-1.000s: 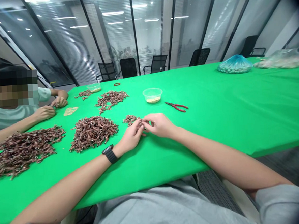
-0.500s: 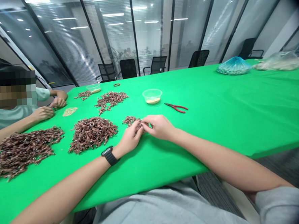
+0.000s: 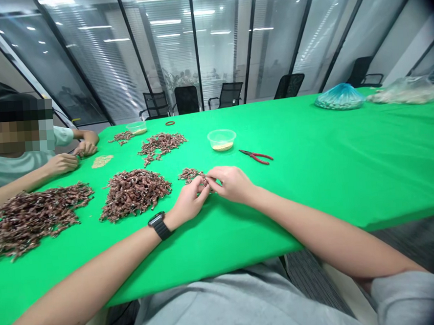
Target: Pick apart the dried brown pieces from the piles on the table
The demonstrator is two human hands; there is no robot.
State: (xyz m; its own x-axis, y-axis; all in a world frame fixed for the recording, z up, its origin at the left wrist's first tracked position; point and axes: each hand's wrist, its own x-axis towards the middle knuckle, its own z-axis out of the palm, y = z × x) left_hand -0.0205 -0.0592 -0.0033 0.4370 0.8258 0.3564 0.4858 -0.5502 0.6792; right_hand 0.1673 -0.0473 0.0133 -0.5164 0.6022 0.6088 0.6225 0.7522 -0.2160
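Observation:
My left hand point(image 3: 190, 199), with a dark watch on its wrist, is closed in a pinch above the green cloth. Its fingertips meet those of my right hand point(image 3: 231, 183), whose thumb and forefinger are pinched together. Whatever lies between them is too small and too covered to make out. Just behind the fingers spreads a small heap of brown, shrivelled-looking pieces point(image 3: 189, 174), partly hidden by my left hand. A larger pile of similar brown pieces point(image 3: 136, 193) lies left of my left hand. Beyond my right hand stands a clear plastic bowl point(image 3: 221, 138) with pale yellowish grains at its bottom.
Red-handled pliers point(image 3: 257, 156) lie right of the bowl. More brown heaps point(image 3: 40, 215) cover the left side. There, another person's hands point(image 3: 64, 163) rest near scattered pale grains point(image 3: 102, 161). A blue bag point(image 3: 339, 97) sits at the far right, on the green tablecloth point(image 3: 330, 160).
My fingers have shifted only slightly; both hands stay pinched together in the same spot. The piles, bowl and pliers have not moved.

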